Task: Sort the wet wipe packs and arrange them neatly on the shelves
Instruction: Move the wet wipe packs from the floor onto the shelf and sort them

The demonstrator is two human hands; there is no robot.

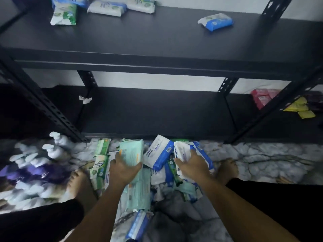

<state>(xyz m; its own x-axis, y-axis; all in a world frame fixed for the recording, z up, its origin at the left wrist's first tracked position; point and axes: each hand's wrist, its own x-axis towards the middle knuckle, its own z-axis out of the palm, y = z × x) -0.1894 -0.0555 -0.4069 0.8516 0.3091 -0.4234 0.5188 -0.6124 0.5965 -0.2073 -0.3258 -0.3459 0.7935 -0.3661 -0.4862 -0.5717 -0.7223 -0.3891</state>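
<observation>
Left hand [125,169]: fingers clamped on pale green soft plastic wipe pack [132,152]. Right hand [191,167] grips white-and-blue wipe pack [182,151]. Both at floor heap [139,194]. I'd lift clear, keep colours apart, lay flat on black metal upper shelf [157,37]. Watch shelf lip, white pump bottles [57,151], bare feet [227,169].

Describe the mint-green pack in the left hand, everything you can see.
The mint-green pack is a flat, soft rectangle in pale teal plastic wrap, with small print and an orange mark; the detail is blurred. The left hand grips its near end, so its far end points toward the lower shelf. It is above the pile of packs on the floor; contact below is hidden.
</observation>
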